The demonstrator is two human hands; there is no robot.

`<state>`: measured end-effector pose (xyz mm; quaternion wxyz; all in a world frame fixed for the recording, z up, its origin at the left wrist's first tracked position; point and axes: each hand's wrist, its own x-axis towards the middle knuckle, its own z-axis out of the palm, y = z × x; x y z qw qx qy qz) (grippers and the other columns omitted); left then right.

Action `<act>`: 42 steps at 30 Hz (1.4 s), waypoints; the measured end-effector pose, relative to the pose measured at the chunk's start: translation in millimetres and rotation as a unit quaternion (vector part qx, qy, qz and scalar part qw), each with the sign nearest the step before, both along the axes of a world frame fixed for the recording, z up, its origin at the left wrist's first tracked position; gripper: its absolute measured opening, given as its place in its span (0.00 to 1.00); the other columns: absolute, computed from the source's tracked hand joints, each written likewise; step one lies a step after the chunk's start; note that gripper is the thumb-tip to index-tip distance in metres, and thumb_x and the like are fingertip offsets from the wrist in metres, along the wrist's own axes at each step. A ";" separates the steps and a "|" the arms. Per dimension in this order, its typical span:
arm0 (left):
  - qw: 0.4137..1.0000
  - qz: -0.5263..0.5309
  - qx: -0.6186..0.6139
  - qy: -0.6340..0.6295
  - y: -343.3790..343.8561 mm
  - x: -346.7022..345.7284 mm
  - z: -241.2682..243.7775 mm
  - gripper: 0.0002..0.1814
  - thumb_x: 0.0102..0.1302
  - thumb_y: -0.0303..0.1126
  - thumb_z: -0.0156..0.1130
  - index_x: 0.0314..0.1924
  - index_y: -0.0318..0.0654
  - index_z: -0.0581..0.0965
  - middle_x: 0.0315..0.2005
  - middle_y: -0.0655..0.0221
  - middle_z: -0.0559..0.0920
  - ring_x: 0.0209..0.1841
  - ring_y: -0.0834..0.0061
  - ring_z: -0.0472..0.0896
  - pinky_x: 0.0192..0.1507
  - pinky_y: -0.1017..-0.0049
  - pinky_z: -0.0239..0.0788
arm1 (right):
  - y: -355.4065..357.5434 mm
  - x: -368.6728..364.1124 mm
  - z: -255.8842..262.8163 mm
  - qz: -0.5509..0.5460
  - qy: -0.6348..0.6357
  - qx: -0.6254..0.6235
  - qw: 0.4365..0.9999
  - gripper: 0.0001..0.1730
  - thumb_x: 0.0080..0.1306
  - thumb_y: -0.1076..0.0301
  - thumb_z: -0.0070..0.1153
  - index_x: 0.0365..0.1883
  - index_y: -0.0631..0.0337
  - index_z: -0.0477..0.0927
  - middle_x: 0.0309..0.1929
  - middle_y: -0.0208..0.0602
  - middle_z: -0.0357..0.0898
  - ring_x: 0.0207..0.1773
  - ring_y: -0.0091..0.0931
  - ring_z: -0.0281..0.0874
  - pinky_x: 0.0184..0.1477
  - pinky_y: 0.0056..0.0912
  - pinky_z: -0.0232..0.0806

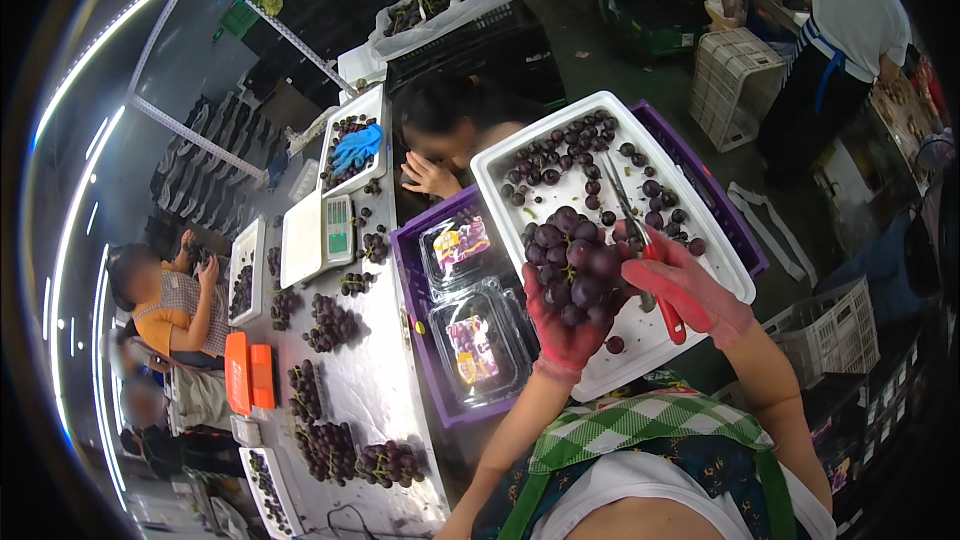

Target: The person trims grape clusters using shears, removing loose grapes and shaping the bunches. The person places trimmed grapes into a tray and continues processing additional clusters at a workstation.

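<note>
My left hand (566, 334), in a red glove, holds up a bunch of dark purple grapes (574, 262) from below. My right hand (686, 281), gloved in red too, has red-handled scissors (657, 270) in it, their long blades pointing away from me over the tray; its fingertips are at the right side of the bunch. Beneath both hands is a white foam tray (491, 165) with loose grapes and small clusters. The tray rests on a purple crate (420, 345), in which clear plastic punnets (480, 349) with printed labels lie to the left.
On the metal table (382, 397) at left are several grape bunches (326, 450), a digital scale (319, 236), an orange device (250, 373) and foam trays. A person (442, 127) leans close beyond the purple crate. Other people stand at left and upper right. White plastic crates (731, 90) are on the right.
</note>
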<state>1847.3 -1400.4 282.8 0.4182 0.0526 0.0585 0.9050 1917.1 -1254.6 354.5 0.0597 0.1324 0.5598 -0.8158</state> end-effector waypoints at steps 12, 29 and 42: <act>0.977 0.143 -0.126 0.099 -3.1 -11.8 -1.4 0.33 0.66 0.60 0.48 0.59 0.41 0.67 0.53 0.58 0.74 0.53 0.59 0.75 0.63 0.52 0.61 | 2.3 46.2 -17.9 0.059 0.142 0.656 0.739 0.32 0.49 0.59 0.65 0.53 0.55 0.70 0.37 0.36 0.76 0.40 0.36 0.74 0.46 0.38 0.62; 0.992 0.075 -0.090 0.034 -2.7 -19.7 -8.9 0.30 0.68 0.59 0.43 0.60 0.47 0.67 0.54 0.63 0.74 0.54 0.61 0.74 0.59 0.55 0.64 | -0.1 39.1 -15.5 0.023 0.132 0.830 0.542 0.34 0.51 0.56 0.63 0.56 0.53 0.70 0.35 0.30 0.72 0.40 0.29 0.72 0.44 0.36 0.61; 0.990 0.066 0.006 0.122 -8.4 -24.0 -15.0 0.42 0.60 0.68 0.47 0.66 0.50 0.60 0.56 0.68 0.69 0.58 0.64 0.70 0.62 0.57 0.61 | 7.5 54.6 -14.1 0.023 0.107 0.792 0.600 0.30 0.47 0.61 0.65 0.52 0.50 0.74 0.35 0.29 0.76 0.39 0.32 0.73 0.48 0.38 0.61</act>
